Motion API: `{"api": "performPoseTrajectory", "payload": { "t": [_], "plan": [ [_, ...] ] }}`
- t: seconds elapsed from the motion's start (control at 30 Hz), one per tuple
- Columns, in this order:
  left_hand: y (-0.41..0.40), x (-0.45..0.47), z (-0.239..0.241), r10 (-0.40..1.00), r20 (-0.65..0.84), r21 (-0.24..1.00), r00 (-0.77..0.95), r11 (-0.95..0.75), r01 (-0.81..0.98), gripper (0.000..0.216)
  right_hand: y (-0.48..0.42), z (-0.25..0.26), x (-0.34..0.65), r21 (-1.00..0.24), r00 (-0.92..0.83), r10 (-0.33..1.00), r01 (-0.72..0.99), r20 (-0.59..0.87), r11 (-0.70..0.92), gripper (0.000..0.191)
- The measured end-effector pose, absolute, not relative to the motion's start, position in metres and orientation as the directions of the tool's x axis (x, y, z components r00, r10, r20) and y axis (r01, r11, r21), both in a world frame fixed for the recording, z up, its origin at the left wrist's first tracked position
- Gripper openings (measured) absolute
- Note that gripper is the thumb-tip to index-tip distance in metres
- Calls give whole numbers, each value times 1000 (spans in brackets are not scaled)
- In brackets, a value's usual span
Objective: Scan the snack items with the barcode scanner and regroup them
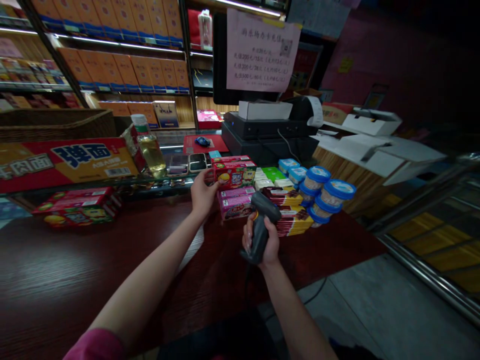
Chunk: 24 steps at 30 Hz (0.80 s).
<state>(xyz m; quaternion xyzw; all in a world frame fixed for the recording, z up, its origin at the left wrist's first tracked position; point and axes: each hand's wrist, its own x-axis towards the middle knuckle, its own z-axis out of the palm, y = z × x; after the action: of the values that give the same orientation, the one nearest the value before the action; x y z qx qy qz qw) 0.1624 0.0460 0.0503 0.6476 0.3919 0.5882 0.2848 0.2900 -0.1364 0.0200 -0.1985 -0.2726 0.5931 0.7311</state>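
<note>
My right hand (267, 244) is wrapped around the grip of a dark grey barcode scanner (258, 230), its head pointing up and away over the goods. My left hand (204, 194) grips the left end of a red snack box (235, 175), with the thumb on its front. That box rests on purple snack boxes (237, 202). To their right are yellow-and-brown chocolate snack packs (294, 220), green-and-white packs (273, 175) and light-blue packs (298, 172). Clear tubs with blue lids (328, 195) stand stacked at the right end.
More red boxes (78, 205) sit on the left of the dark wooden counter (123, 270). Behind are a noodle carton (67, 160), a bottle of yellowish liquid (150, 150), two phones and a monitor (221, 60) with a paper notice. A metal railing (431, 275) runs at the right.
</note>
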Motion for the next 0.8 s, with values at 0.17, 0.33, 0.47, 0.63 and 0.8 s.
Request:
{"api": "performPoseTrajectory", "payload": {
  "t": [0.17,0.33,0.47,0.63,0.8],
  "plan": [
    [42,165,48,845,532,840,-60,-517,161,51,-137,18,290,-631,134,977,-747,165,209,32],
    [41,163,45,826,562,817,-48,-545,188,53,-138,17,289,-629,132,979,-752,153,199,33],
    [39,159,43,811,584,797,-35,-565,214,55,-137,17,288,-632,135,979,-748,151,201,33],
    [37,157,42,803,595,786,-27,-575,229,53,-136,15,289,-660,130,982,-727,135,187,32],
    [31,150,42,797,602,777,-46,-571,264,58,-137,16,289,-676,134,981,-711,141,195,32]
  ]
}}
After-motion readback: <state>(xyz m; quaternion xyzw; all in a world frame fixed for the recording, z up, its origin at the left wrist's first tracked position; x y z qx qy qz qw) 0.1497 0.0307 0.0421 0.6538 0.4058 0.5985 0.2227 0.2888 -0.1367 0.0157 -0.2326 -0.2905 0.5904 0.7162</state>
